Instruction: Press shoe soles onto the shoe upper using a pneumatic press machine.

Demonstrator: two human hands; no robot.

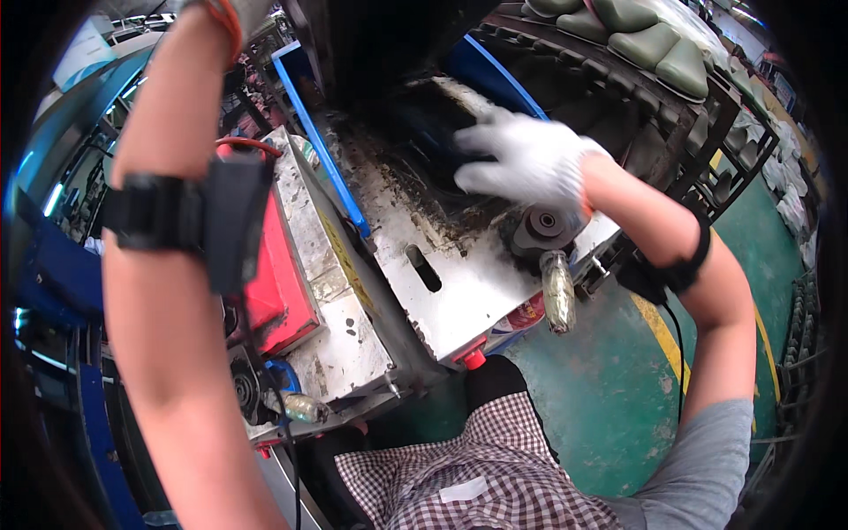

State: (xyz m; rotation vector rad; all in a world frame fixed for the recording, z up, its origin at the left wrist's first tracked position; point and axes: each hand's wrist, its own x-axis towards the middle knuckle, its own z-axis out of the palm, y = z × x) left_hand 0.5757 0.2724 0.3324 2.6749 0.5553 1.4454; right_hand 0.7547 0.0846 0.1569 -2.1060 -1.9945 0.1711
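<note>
My right hand (528, 159), in a white glove, reaches over the dark, stained well of a machine. Its fingers are spread, slightly blurred, and nothing shows between them. Below that wrist are a grey round hub (545, 223) and a lever handle wrapped in clear film (557, 291). The machine's white metal top (459, 300) is smeared brown and black and has an oblong slot. My left arm stretches up to the far left, and only part of my left hand (254, 14) shows at the upper edge beyond an orange cuff; its fingers are out of sight.
Blue guard panels (322, 141) flank the well. A red box (283, 274) sits on the left bench, near a second wrapped handle (305, 408). At the upper right, a dark metal rack (680, 185) stands beside several olive-green moulded pieces (649, 44). Yellow lines (662, 340) cross the green floor.
</note>
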